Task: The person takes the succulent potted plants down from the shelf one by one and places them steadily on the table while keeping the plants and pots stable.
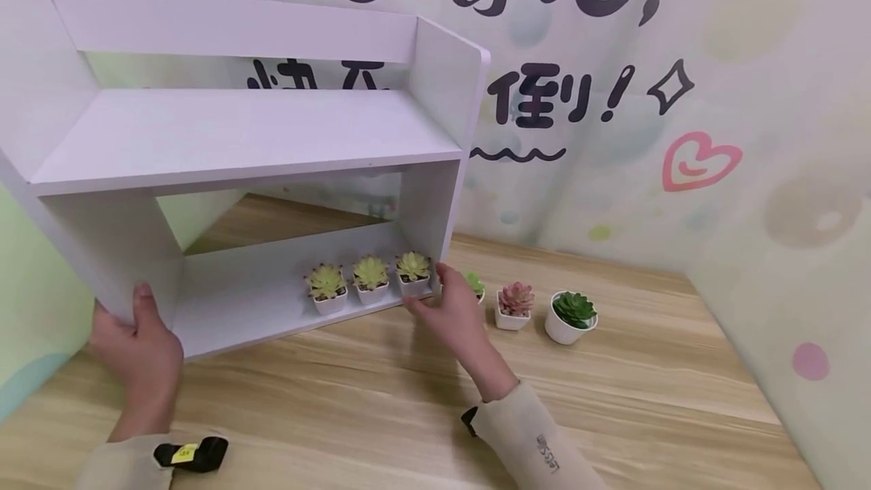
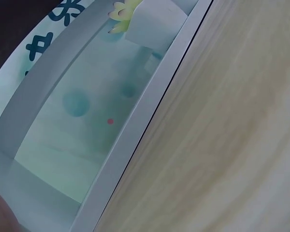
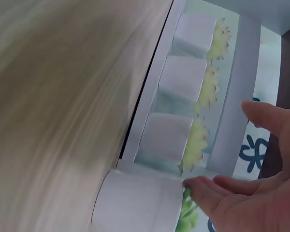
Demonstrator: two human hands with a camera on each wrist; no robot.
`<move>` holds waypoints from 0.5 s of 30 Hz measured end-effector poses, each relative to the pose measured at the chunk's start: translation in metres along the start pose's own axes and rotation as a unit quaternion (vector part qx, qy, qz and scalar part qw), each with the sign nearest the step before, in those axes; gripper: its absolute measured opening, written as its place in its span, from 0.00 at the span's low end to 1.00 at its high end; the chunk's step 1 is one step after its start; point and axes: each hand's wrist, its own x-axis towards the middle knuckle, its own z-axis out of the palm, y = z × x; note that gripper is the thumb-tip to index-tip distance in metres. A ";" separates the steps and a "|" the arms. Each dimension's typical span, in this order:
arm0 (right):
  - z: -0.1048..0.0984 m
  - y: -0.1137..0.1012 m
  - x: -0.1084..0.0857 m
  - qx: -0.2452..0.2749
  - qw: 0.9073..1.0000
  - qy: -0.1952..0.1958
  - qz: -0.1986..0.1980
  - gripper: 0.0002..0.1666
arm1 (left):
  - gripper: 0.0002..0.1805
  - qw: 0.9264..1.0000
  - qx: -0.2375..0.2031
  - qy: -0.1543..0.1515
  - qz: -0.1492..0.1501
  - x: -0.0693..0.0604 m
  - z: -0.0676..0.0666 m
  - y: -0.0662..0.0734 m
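Note:
A white two-tier shelf [image 1: 272, 165] stands at the left, its lower board holding three pale green succulents [image 1: 370, 275] in white pots at its right part. My left hand [image 1: 139, 346] grips the shelf's left side panel, thumb inside, other fingers hidden behind the panel; only a sliver of this hand [image 2: 0, 208] shows in the left wrist view. My right hand [image 1: 463, 320] is at the lower right panel. In the right wrist view, fingertips [image 3: 193, 184] touch the panel's outer side beside a green plant [image 3: 187, 215], while the thumb stays apart from them.
Right of the shelf on the wooden table [image 1: 646, 369] are a partly hidden green plant [image 1: 474, 285], a reddish succulent [image 1: 515, 301] in a square pot and a dark green one [image 1: 573, 310] in a round pot. A printed wall covering [image 1: 578, 195] rises behind.

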 end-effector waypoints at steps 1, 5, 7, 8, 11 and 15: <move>0.001 -0.002 0.000 -0.002 1.000 -0.003 0.000 0.44 | 0.19 1.000 -0.001 0.000 0.001 0.000 0.001 0.000; 0.006 -0.007 0.003 -0.045 0.999 -0.007 -0.015 0.44 | 0.20 1.000 -0.007 -0.007 -0.006 0.000 0.002 -0.001; 0.008 -0.011 0.003 -0.073 0.997 -0.010 -0.008 0.43 | 0.20 1.000 -0.008 -0.007 -0.007 -0.001 0.003 -0.001; 0.009 -0.012 0.003 -0.088 0.996 -0.013 -0.001 0.44 | 0.20 1.000 -0.009 -0.009 -0.007 -0.001 0.002 -0.001; 0.011 -0.016 0.005 -0.117 0.993 -0.019 0.021 0.46 | 0.20 1.000 -0.011 -0.007 0.002 -0.002 0.002 -0.002; 0.017 -0.017 0.008 -0.149 0.988 -0.013 0.032 0.47 | 0.18 1.000 -0.016 0.006 0.013 0.000 0.002 -0.001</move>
